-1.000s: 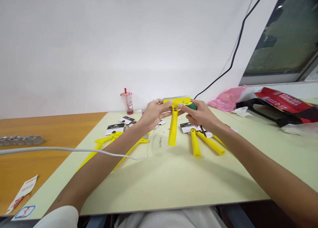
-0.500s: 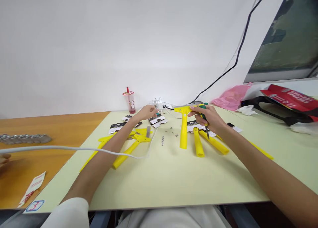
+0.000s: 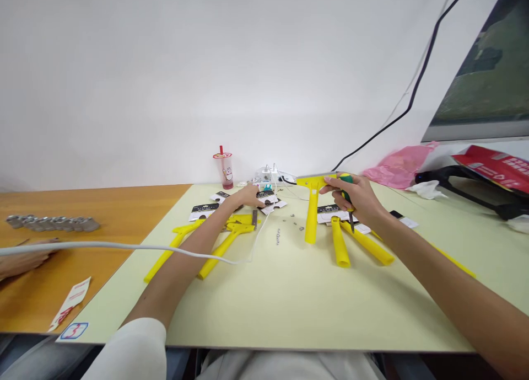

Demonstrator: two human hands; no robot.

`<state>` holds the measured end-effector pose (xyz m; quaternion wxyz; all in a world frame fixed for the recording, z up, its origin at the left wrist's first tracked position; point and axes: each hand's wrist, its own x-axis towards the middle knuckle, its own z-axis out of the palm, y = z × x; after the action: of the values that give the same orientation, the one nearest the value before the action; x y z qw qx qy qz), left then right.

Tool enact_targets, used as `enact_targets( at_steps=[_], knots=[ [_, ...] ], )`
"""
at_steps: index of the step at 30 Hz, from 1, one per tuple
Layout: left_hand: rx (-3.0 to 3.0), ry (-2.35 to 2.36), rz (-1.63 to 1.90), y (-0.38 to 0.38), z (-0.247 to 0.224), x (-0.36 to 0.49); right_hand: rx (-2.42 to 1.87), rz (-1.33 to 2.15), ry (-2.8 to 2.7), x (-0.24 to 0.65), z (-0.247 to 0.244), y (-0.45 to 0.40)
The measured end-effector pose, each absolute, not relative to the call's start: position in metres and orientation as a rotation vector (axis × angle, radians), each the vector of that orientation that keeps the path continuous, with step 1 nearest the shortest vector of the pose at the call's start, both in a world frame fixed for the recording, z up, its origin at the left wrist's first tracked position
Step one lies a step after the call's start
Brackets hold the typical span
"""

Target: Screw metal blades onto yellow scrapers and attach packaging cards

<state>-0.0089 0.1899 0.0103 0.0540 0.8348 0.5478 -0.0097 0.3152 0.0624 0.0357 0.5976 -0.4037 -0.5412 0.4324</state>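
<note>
With right hand (image 3: pixel 359 197), gripping screwdriver (image 3: pixel 346 178) and pinching yellow scraper (image 3: pixel 311 217) by its head, held up right of centre, handle toward near side. With left hand (image 3: pixel 249 194), reaching to cards (image 3: pixel 268 197) at far side; cannot tell whether grasping any. On table (image 3: pixel 309 308), nearer: small metal parts (image 3: pixel 278 236).

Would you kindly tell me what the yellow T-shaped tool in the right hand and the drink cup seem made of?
Yellow T-shaped tool: probably smooth molded plastic, judging by its even color.
Drink cup: likely clear plastic, since the reddish liquid shows through, though glass is possible.
</note>
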Motion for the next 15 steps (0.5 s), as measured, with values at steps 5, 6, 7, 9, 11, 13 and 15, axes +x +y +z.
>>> enact_targets(
  at_steps=[5, 6, 7, 9, 11, 13, 15],
  knots=[
    [2.587, 1.669, 0.076, 0.174, 0.053, -0.028, -0.775, 0.810, -1.416, 0.296, 0.099, 0.062],
    [2.588, 1.679, 0.095, 0.169, 0.064, -0.032, -0.732, 0.762, -1.441, 0.291, 0.116, 0.061],
    [2.594, 1.685, 0.120, 0.163, 0.076, -0.037, -0.691, 0.706, -1.468, 0.286, 0.132, 0.059],
    [2.610, 1.674, 0.173, 0.147, 0.099, -0.044, -0.618, 0.608, -1.532, 0.275, 0.160, 0.056],
    [2.571, 1.635, 0.361, 0.128, 0.119, -0.048, -0.553, 0.508, -1.546, 0.265, 0.182, 0.052],
    [2.605, 1.596, 0.562, 0.107, 0.136, -0.048, -0.486, 0.443, -1.508, 0.259, 0.196, 0.048],
    [2.625, 1.509, 0.679, 0.089, 0.147, -0.046, -0.421, 0.405, -1.431, 0.258, 0.203, 0.044]
  ],
)
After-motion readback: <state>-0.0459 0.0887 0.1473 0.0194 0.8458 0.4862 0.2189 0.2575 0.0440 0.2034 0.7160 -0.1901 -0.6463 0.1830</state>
